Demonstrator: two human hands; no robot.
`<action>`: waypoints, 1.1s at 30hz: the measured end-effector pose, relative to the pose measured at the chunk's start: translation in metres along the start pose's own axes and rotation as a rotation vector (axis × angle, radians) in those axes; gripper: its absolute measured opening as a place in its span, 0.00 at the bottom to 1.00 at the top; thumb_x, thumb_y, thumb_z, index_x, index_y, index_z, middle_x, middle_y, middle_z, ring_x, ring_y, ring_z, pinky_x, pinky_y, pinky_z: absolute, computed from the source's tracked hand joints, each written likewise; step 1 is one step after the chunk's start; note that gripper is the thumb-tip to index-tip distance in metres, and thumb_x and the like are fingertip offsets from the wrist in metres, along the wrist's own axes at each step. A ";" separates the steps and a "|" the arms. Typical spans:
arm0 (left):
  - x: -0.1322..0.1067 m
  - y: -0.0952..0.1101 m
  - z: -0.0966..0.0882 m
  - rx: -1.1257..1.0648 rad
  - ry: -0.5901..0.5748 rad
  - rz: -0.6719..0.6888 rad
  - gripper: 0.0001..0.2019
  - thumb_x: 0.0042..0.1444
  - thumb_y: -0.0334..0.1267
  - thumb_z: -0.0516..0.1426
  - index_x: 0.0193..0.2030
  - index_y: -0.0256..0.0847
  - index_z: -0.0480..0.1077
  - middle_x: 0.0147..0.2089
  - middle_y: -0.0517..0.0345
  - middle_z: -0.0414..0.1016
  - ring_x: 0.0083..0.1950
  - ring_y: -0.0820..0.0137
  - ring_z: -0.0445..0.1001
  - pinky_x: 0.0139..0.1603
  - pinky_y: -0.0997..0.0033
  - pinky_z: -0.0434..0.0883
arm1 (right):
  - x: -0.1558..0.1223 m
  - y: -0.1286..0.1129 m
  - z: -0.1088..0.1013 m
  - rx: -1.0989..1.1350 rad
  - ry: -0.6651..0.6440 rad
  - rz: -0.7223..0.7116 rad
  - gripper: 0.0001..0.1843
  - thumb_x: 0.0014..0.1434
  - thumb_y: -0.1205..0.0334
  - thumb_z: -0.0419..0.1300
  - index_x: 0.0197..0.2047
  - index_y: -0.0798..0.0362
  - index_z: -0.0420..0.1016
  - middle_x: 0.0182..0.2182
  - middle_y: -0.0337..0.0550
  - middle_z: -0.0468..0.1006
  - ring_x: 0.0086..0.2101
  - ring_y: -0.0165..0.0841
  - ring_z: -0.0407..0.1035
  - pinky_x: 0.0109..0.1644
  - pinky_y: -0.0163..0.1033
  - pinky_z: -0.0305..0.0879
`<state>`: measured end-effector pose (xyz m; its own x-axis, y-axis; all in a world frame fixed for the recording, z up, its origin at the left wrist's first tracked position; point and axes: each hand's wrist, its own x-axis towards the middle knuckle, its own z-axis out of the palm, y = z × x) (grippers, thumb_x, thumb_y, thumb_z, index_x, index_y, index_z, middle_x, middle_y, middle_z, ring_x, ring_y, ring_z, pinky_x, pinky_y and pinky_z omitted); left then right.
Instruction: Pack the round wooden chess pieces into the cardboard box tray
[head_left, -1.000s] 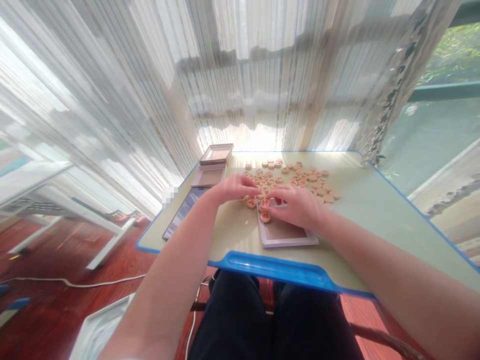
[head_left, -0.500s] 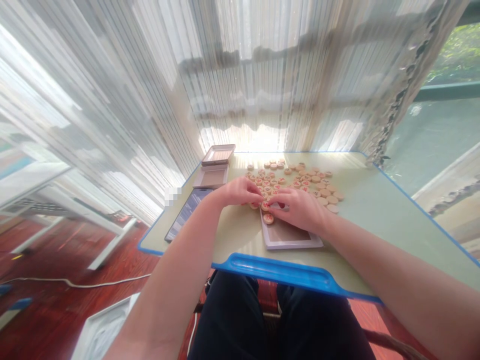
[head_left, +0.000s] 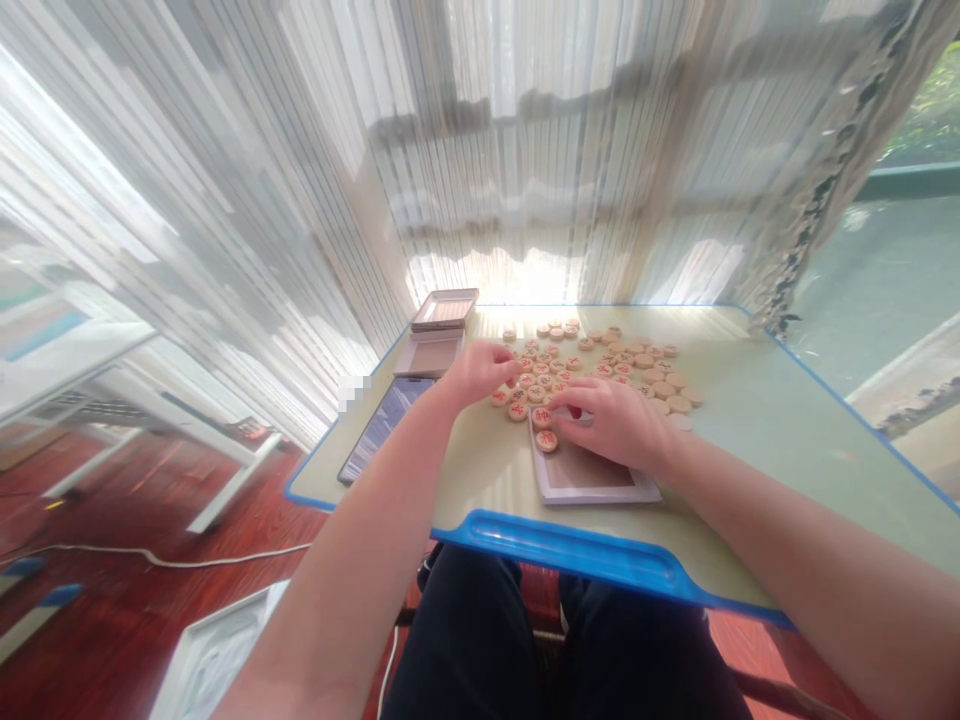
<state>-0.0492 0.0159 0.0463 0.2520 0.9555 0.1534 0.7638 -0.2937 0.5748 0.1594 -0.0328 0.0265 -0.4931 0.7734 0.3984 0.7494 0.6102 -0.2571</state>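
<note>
Left hand palm down, just beyond the far-left corner of the white-rimmed tray, fingers curled narrow onto the near edge of the xiangqi pieces. Cannot tell if it has one pinched. Right hand lies over the far end of the tray, fingers bent and close together, tips pointing toward the tray's left edge. A bit of red shows at the fingertips, grip unclear.

Pieces are round pale wooden discs scattered loose on the tabletop beyond the tray, spreading to its far right. Many carry red characters, too small to read; some show blank faces. One red-marked disc sits on the tray's left rim near the far corner, with a few more discs on the tabletop just left of that corner. Tray floor is brownish and bare at the near end.

Left of the tray, a dark flat screen device lies near the tabletop's edge. Beyond it are two shallow rectangular tins, one behind the other, no legible label. Tabletop is pale green with a blue rim on the tray's near side. Sheer striped curtain hangs behind the tabletop. Red wooden floor and a white cable below left.
</note>
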 end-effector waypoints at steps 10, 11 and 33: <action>0.016 -0.018 0.029 0.337 0.072 0.347 0.18 0.60 0.37 0.46 0.48 0.41 0.74 0.56 0.55 0.72 0.59 0.66 0.66 0.64 0.66 0.58 | 0.005 0.015 -0.001 -0.141 0.035 0.018 0.11 0.53 0.65 0.55 0.35 0.50 0.80 0.36 0.44 0.78 0.40 0.38 0.70 0.40 0.39 0.63; 0.017 -0.020 0.030 0.344 0.045 0.345 0.18 0.60 0.37 0.45 0.49 0.40 0.74 0.57 0.55 0.72 0.60 0.66 0.65 0.66 0.65 0.55 | 0.005 0.015 -0.001 -0.144 0.016 0.035 0.11 0.53 0.65 0.55 0.34 0.50 0.79 0.36 0.43 0.78 0.39 0.38 0.70 0.40 0.38 0.63; 0.022 -0.014 0.037 0.387 0.055 0.263 0.18 0.59 0.37 0.48 0.49 0.41 0.75 0.49 0.52 0.76 0.51 0.64 0.71 0.56 0.65 0.66 | 0.013 0.042 -0.007 0.052 -0.067 0.099 0.20 0.49 0.73 0.50 0.31 0.48 0.82 0.38 0.39 0.79 0.38 0.34 0.72 0.41 0.36 0.65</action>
<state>-0.0322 0.0396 0.0118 0.4428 0.8441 0.3023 0.8463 -0.5049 0.1700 0.1873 0.0020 0.0270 -0.4476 0.8390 0.3094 0.7730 0.5369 -0.3379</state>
